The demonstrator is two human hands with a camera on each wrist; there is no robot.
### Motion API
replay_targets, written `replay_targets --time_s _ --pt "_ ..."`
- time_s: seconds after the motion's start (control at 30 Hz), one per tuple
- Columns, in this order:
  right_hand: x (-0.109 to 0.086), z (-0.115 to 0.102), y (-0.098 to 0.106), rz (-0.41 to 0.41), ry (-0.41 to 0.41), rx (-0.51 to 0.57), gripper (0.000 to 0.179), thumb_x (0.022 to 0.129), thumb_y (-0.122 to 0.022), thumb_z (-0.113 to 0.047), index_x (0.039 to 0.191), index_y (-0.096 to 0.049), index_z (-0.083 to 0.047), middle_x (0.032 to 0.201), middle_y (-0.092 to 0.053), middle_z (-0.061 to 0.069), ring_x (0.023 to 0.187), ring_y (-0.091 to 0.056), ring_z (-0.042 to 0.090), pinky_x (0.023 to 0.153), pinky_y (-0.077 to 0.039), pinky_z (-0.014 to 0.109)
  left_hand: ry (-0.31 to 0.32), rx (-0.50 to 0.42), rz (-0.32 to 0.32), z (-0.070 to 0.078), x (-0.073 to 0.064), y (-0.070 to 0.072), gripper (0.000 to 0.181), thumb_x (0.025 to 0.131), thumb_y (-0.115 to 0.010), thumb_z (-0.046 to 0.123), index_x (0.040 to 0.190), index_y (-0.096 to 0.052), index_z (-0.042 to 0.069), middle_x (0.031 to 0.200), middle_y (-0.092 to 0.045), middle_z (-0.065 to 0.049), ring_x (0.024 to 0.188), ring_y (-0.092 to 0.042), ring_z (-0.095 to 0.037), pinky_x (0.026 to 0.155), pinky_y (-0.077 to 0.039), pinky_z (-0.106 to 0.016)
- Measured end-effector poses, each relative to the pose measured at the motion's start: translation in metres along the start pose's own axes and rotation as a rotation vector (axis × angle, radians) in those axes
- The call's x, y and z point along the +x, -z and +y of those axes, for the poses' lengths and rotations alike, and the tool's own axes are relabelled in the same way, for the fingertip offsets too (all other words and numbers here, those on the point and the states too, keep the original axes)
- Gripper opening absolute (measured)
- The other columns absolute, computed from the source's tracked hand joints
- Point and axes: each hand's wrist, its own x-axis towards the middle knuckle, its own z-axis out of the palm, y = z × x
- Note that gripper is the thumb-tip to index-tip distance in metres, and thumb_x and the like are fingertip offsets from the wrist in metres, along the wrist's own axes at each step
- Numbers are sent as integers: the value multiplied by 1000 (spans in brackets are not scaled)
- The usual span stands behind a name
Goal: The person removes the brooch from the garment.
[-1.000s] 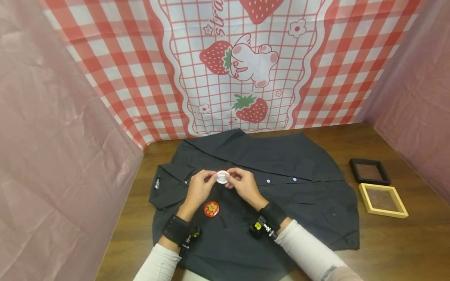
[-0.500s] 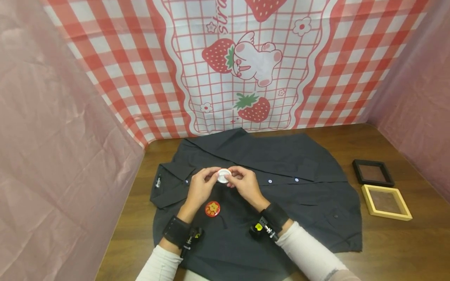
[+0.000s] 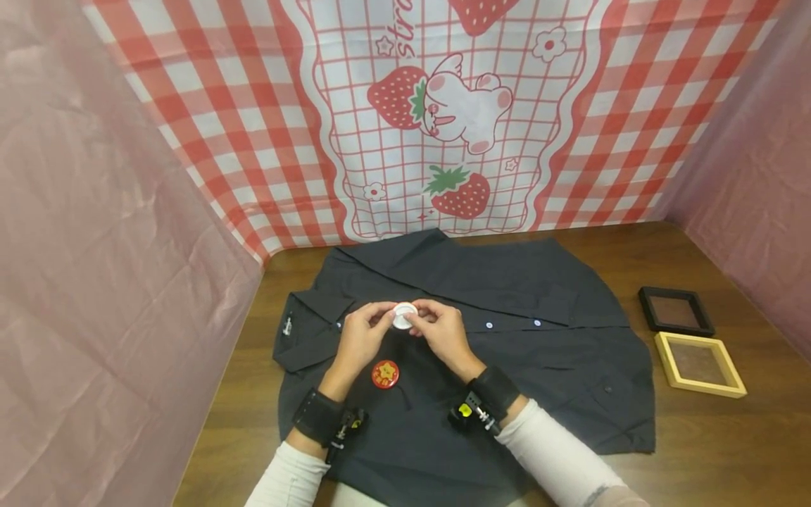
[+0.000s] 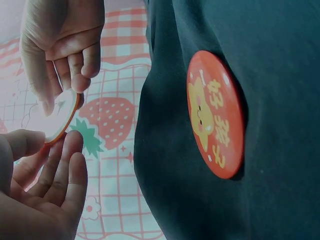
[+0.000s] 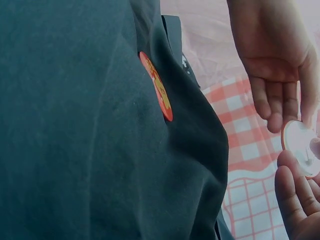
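Note:
Both hands hold a round pin-back badge above the dark shirt, its white back turned up towards the head camera. My left hand pinches its left edge between thumb and fingers. On the opposite edge my right hand grips it, with the thumb laid over the back. An orange-red rim of the held badge shows in the left wrist view. A second badge, red with a yellow star figure, lies face up on the shirt below the hands. The pin clasp is too washed out to make out clearly.
A black frame and a pale yellow frame lie on the wooden table at the right. The shirt's collar points left. Behind stands a checked strawberry cloth, with pink cloth at the sides.
The held badge has tilted slightly, so its white back looks rounder to the head camera. Both hands keep their hold. The head view has shifted a little.

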Motion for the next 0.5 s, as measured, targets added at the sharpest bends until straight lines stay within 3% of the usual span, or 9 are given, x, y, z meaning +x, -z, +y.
replay_targets --time_s 0.1,0.23,0.33,0.5 --pt "-1 -1 -1 17 7 -14 18 86 -69 3 98 -67 16 79 -68 30 62 -66 44 58 -56 49 7 -8 -1 0 0 -1 16 90 -68 11 102 -75 3 91 -75 -12 74 -68 -18 65 -54 -22" --pt "-3 -2 0 46 12 -29 18 86 -69 3 98 -68 16 78 -68 30 60 -66 42 53 -57 34 -4 -19 -17 1 -1 -3 16 90 -68 10 102 -75 1 89 -76 -13 73 -71 -19 65 -55 -23" --pt "-4 -3 1 65 16 -30 18 85 -69 4 97 -68 16 76 -68 30 59 -66 41 51 -54 23 -17 -15 -29 2 0 -3 17 90 -68 9 102 -74 -1 88 -76 -14 73 -72 -21 65 -57 -25" --pt "-2 5 -1 80 -3 -40 17 85 -68 4 96 -67 17 72 -66 32 60 -65 47 49 -47 14 -33 26 -56 5 0 -3 18 91 -67 10 103 -74 -1 87 -76 -14 73 -72 -21 66 -58 -28"
